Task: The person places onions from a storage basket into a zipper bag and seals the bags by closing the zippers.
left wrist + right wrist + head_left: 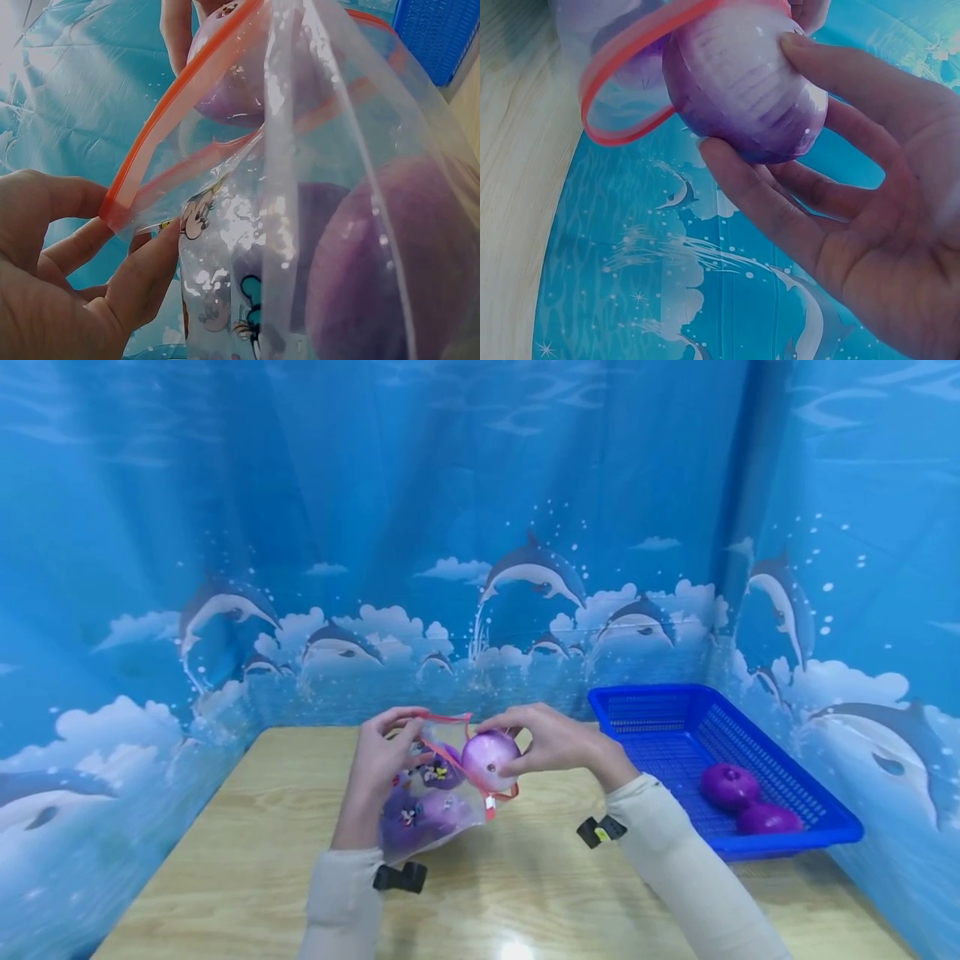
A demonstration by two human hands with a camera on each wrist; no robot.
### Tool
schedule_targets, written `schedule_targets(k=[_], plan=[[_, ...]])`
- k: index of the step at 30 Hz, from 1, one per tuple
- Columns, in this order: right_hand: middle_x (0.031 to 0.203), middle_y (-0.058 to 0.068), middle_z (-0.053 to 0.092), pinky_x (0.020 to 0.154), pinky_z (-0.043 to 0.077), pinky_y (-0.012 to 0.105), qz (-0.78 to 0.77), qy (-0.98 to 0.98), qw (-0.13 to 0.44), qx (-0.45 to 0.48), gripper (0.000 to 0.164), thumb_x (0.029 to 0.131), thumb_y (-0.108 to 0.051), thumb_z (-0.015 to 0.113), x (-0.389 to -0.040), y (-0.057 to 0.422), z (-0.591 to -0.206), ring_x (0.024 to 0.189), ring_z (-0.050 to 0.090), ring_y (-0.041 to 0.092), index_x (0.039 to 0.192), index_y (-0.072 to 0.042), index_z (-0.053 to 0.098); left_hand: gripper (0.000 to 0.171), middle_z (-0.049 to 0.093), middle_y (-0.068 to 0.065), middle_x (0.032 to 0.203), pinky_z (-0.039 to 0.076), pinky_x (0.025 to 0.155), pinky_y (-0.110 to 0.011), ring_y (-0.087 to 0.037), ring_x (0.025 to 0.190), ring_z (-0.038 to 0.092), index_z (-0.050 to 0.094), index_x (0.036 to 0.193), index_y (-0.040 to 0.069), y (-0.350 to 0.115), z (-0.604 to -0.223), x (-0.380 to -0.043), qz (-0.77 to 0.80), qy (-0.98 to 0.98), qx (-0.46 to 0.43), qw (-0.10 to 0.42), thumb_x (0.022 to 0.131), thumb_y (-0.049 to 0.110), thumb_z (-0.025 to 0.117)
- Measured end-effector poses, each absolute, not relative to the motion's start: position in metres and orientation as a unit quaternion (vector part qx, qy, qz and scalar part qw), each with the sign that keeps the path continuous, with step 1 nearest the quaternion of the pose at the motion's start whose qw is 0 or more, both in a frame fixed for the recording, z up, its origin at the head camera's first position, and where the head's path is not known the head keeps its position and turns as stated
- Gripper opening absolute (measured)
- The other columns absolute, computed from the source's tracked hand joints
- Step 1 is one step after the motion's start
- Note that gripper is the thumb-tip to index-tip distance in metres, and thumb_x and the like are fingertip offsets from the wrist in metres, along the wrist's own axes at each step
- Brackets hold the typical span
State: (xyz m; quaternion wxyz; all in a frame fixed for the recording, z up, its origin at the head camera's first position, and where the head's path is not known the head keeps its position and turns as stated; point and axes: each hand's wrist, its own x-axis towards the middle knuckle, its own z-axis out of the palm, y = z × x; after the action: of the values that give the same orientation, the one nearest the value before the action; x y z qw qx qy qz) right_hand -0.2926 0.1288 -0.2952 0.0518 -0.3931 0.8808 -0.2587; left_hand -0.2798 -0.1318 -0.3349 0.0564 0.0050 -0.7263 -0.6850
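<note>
My left hand (384, 752) pinches the red-trimmed rim of a clear plastic zip bag (300, 142) printed with cartoon figures. Its mouth gapes, and purple onions (390, 255) lie inside. Between thumb and fingertips, my right hand (551, 739) grips another purple onion (742, 82), pale and streaked on one side. That onion is at the bag's mouth, against the red rim; the head view does not show how far in it sits. Both hands are raised over the wooden table (247, 843).
To the right stands a blue plastic basket (652, 693) with perforated sides, with two deep-purple onions (729, 787) in its near right part. A blue curtain (420, 510) printed with dolphins encloses the back and sides of the table.
</note>
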Motion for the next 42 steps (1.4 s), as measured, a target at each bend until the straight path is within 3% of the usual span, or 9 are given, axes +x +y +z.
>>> schedule_targets(k=[17,42], plan=[[0.129,0.009,0.070,0.076,0.060,0.019,-0.239,0.892,0.018,-0.383,0.058,0.090,-0.023,0.081,-0.290,0.125,-0.300,0.106,0.065,0.021,0.143,-0.015,0.061,0.027,0.059,-0.015,0.121,0.068,0.081,-0.036,-0.020,0.098,0.063,0.070,0.126,0.008,-0.129,-0.336,-0.280,-0.686,-0.725,0.001,0.055,0.106,0.020,0.057],[0.127,0.010,0.069,0.074,0.061,0.021,-0.230,0.905,-0.025,-0.358,0.057,0.089,-0.023,0.082,-0.278,0.111,-0.298,0.105,0.064,0.022,0.142,-0.018,0.063,0.026,0.059,-0.015,0.122,0.068,0.080,-0.036,-0.022,0.100,0.063,0.071,0.126,0.009,-0.128,-0.336,-0.279,-0.680,-0.731,0.007,0.054,0.105,0.019,0.058]])
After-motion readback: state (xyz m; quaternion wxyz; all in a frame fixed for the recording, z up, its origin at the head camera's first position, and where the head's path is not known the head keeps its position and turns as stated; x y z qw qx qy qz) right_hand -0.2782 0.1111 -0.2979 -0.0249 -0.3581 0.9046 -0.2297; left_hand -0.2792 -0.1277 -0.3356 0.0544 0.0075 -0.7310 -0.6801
